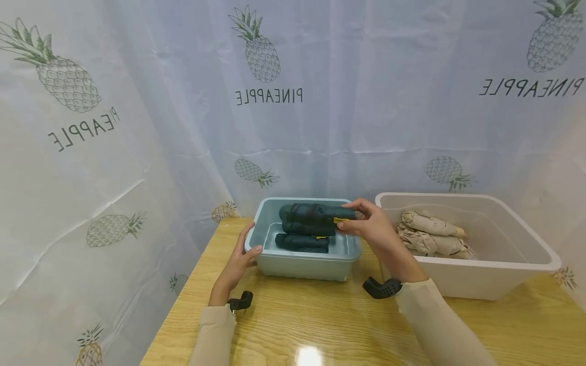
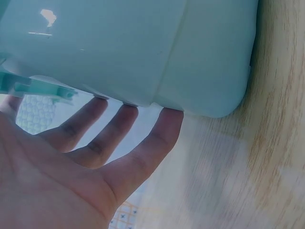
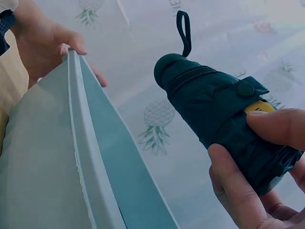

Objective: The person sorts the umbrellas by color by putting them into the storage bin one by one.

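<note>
A dark green folded umbrella [image 3: 214,105] with a wrist loop, a snap strap and a yellow tag is in my right hand [image 1: 373,226]. The thumb lies by the tag, with fingers on the opposite side. In the head view this umbrella is over the light blue bin [image 1: 302,267]. Below it in the bin lie more dark folded umbrellas, one umbrella [image 1: 302,241] near the front wall. My left hand [image 1: 240,256] holds the bin's left front corner, thumb at the rim. In the left wrist view, its fingertips [image 2: 171,119] press the outer wall.
To the right stands a larger off-white bin [image 1: 480,279] holding several beige rolled bundles [image 1: 432,231]. Both bins are on a wooden table [image 1: 293,315]. A pineapple-print curtain [image 1: 339,127] hangs behind and along the left side.
</note>
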Tool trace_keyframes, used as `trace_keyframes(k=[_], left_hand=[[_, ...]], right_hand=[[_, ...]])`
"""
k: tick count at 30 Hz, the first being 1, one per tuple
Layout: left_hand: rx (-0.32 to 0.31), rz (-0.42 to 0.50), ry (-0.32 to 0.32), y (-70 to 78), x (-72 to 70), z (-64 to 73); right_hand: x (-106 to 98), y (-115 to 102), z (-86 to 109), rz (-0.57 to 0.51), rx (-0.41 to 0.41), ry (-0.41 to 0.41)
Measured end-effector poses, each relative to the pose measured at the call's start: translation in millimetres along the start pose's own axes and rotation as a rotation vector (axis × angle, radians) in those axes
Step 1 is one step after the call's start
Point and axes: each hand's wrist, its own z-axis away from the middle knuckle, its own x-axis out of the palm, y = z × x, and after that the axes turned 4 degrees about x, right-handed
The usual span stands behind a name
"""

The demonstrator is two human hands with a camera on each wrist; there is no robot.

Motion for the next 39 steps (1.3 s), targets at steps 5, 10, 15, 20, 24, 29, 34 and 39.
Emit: trace_keyframes(k=[5, 10, 15, 20, 24, 29, 34, 39], left_hand=[[0.002, 0.008, -0.006, -0.7, -1.1, -0.9], [-0.001, 0.002, -0.006, -1.3, -1.3, -2.1], [-0.003, 0.004, -0.002, -1.6, -0.8, -3.1], [-0.004, -0.004, 0.003, -1.7, -0.5, -3.8], [-0.004, -0.006, 0.004, -1.9, -0.6, -2.8], [-0.008, 0.002, 0.004, -2.5, -1.9, -2.3], [-0.015, 0.007, 0.003, -2.7, -1.9, -1.5], [-0.020, 0.003, 0.008, -0.9, -1.3, -0.8]], right_hand=[[3.9, -1.7, -19.3, -0.024, 0.047, -0.005], [8.3, 0.5, -36.5, 0.003, 0.086, 0.014], [11.4, 2.9, -53.4, 0.037, 0.128, 0.032], [10.5, 6.4, -70.7, 0.046, 0.173, 0.038], [10.4, 9.3, -82.1, 0.036, 0.206, 0.040], [11.4, 12.3, -93.2, 0.027, 0.228, 0.036], [13.2, 14.0, -99.6, 0.050, 0.242, 0.046], [14.6, 16.1, -104.6, 0.083, 0.244, 0.047]])
